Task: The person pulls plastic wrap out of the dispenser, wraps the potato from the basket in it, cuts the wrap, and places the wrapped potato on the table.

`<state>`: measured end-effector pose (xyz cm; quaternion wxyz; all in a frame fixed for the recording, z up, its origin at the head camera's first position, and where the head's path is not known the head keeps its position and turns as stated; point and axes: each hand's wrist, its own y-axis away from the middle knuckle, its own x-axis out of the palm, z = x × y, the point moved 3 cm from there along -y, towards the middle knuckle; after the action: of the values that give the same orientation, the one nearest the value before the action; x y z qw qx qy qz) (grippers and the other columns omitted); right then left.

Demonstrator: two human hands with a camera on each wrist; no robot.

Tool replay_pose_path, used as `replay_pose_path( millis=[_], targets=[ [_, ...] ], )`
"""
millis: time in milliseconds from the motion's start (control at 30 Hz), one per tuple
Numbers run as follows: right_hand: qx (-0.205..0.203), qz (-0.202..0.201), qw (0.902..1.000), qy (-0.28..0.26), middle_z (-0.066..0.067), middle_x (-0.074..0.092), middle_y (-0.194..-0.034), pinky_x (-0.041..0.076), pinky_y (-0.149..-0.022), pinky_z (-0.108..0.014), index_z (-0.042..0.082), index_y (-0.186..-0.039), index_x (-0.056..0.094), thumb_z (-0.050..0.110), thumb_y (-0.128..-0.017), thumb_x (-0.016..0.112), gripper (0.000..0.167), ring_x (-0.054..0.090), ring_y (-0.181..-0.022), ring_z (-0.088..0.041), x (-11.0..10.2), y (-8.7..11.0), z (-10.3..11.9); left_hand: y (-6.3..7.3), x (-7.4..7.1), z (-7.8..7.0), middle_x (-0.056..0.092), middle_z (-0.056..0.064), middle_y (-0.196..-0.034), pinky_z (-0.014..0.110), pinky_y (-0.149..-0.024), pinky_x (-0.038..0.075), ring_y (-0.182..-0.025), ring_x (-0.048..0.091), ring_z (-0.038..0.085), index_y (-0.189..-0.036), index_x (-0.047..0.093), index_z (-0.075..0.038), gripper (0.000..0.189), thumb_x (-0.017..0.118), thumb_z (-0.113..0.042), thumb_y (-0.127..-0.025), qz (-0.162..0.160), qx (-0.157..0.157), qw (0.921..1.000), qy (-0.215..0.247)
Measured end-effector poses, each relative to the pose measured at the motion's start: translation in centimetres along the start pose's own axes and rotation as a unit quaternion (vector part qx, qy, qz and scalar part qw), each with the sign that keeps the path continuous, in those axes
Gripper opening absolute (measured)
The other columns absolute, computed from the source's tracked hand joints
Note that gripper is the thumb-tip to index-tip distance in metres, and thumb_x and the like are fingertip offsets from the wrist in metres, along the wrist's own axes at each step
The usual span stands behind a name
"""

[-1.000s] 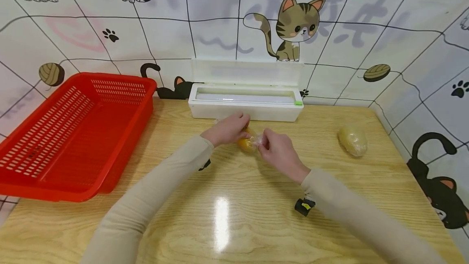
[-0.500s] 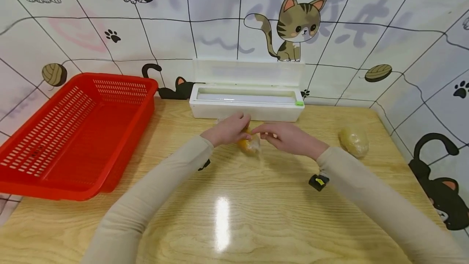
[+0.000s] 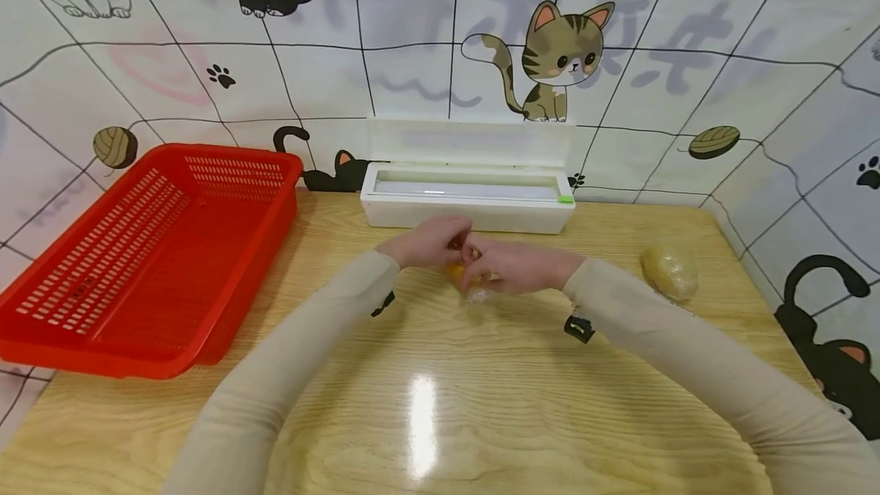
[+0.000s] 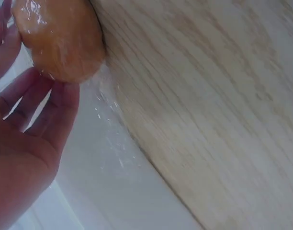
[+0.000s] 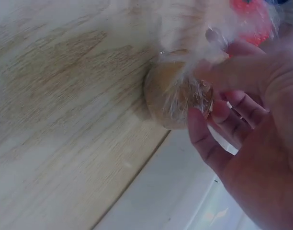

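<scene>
A round, orange-yellow fruit point(image 4: 65, 38) wrapped in clear cling film sits on the table in front of the white box. My left hand point(image 3: 429, 241) holds it from the left, fingers curled against its side in the left wrist view. Loose cling film point(image 4: 103, 91) trails from the fruit there. From the right, my right hand point(image 3: 525, 264) pinches at the loose film with thumb and fingers close to the fruit point(image 5: 161, 93), slightly blurred in the right wrist view. In the head view the two hands meet and cover most of the fruit.
The white cling film box point(image 3: 467, 216) stands against the back wall, lid up, a roll inside. A red plastic basket point(image 3: 199, 327) takes up the left side. Another film-wrapped yellowish item point(image 3: 670, 270) lies at the right on the wooden table point(image 3: 522, 418).
My right hand let go of the gathered film, lifted away with a finger extended, then came back left against the fruit and the film. My left hand stays holding the fruit.
</scene>
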<state>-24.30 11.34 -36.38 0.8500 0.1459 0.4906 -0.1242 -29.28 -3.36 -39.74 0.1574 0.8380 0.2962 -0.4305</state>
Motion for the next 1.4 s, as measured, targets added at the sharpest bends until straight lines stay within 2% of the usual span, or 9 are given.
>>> replay_pose_path(
  millis=[133,333,600,733,867,1033,1167,1267,1400],
  targets=[
    [-0.008,0.007,0.9998,0.016,-0.004,0.046,-0.109,0.045,-0.076,-0.028,0.012,-0.108,0.073,-0.014,-0.084,0.061,0.037,0.048,-0.095,-0.017,0.0,0.0,0.2,0.3,-0.2,0.8,0.058,0.005,-0.091,0.027,-0.076,0.046,-0.086,0.053,0.018,-0.094,0.055,-0.006,0.012,0.066,-0.008,-0.09,-0.002,0.016,0.9985,0.051],
    [-0.032,-0.039,0.9979,0.039,-0.002,0.052,-0.1,0.047,-0.077,-0.026,0.011,-0.092,0.063,0.005,-0.087,0.071,0.011,0.053,-0.089,-0.015,0.4,-0.3,0.1,1.1,-0.7,0.8,0.061,0.009,-0.105,0.031,-0.088,0.047,-0.1,0.057,0.022,-0.105,0.06,-0.001,0.012,0.061,-0.005,-0.094,0.017,0.008,0.9923,0.123],
    [-0.015,-0.123,0.9907,0.056,-0.001,0.06,-0.096,0.049,-0.077,-0.025,0.01,-0.089,0.069,0.009,-0.085,0.074,0.007,0.057,-0.085,-0.012,1.7,-0.3,0.0,1.0,-1.5,0.5,0.056,0.013,-0.111,0.034,-0.085,0.042,-0.101,0.05,0.027,-0.111,0.058,-0.001,0.029,0.071,-0.016,-0.089,0.015,-0.092,0.9953,0.026],
    [0.035,-0.178,0.9832,-0.017,0.0,0.065,-0.094,0.05,-0.074,-0.026,0.009,-0.088,0.072,0.008,-0.084,0.075,0.006,0.059,-0.082,-0.01,2.5,-0.2,-0.3,0.9,-1.4,0.2,0.057,0.014,-0.116,0.033,-0.081,0.044,-0.096,0.052,0.025,-0.121,0.057,-0.003,0.037,0.07,-0.018,-0.09,0.036,-0.092,0.9951,-0.006],
    [0.103,-0.265,0.9508,-0.122,-0.001,0.067,-0.086,0.051,-0.07,-0.028,0.005,-0.085,0.072,0.003,-0.081,0.077,0.007,0.059,-0.077,-0.013,3.5,0.1,-0.6,1.0,-1.2,-0.1,0.061,0.013,-0.109,0.029,-0.075,0.048,-0.084,0.058,0.022,-0.133,0.052,-0.006,0.042,0.064,-0.013,-0.094,0.077,-0.07,0.9944,0.018],
    [0.206,-0.351,0.8851,-0.226,-0.005,0.07,-0.083,0.052,-0.068,-0.028,0.0,-0.087,0.074,0.003,-0.081,0.076,0.007,0.062,-0.076,-0.015,4.6,0.5,-0.8,1.1,-1.1,-0.1,0.062,0.012,-0.085,0.027,-0.07,0.05,-0.071,0.059,0.023,-0.137,0.05,-0.006,0.038,0.055,-0.011,-0.099,0.125,-0.087,0.986,0.068],
    [0.269,-0.388,0.8429,-0.259,-0.008,0.071,-0.086,0.052,-0.068,-0.027,-0.001,-0.086,0.074,0.006,-0.081,0.076,0.009,0.064,-0.078,-0.018,5.2,0.7,-0.6,1.1,-0.9,0.1,0.062,0.01,-0.091,0.028,-0.074,0.052,-0.079,0.061,0.021,-0.136,0.05,-0.006,0.037,0.053,-0.012,-0.1,0.135,-0.108,0.9799,0.1],
    [0.296,-0.404,0.827,-0.256,-0.009,0.071,-0.083,0.051,-0.066,-0.027,-0.002,-0.084,0.073,0.005,-0.08,0.076,0.009,0.064,-0.077,-0.019,5.3,0.8,-0.4,1.0,-0.7,0.2,0.06,0.01,-0.091,0.028,-0.074,0.053,-0.08,0.061,0.02,-0.136,0.049,-0.007,0.038,0.054,-0.012,-0.099,0.132,-0.119,0.9776,0.113],
    [0.311,-0.408,0.8227,-0.244,-0.009,0.07,-0.081,0.051,-0.066,-0.027,-0.003,-0.083,0.071,0.004,-0.08,0.076,0.008,0.063,-0.076,-0.02,5.2,0.8,0.0,1.0,-0.5,0.4,0.058,0.011,-0.091,0.027,-0.072,0.053,-0.078,0.06,0.019,-0.136,0.05,-0.007,0.037,0.054,-0.011,-0.099,0.12,-0.123,0.9784,0.114]
  ],
)
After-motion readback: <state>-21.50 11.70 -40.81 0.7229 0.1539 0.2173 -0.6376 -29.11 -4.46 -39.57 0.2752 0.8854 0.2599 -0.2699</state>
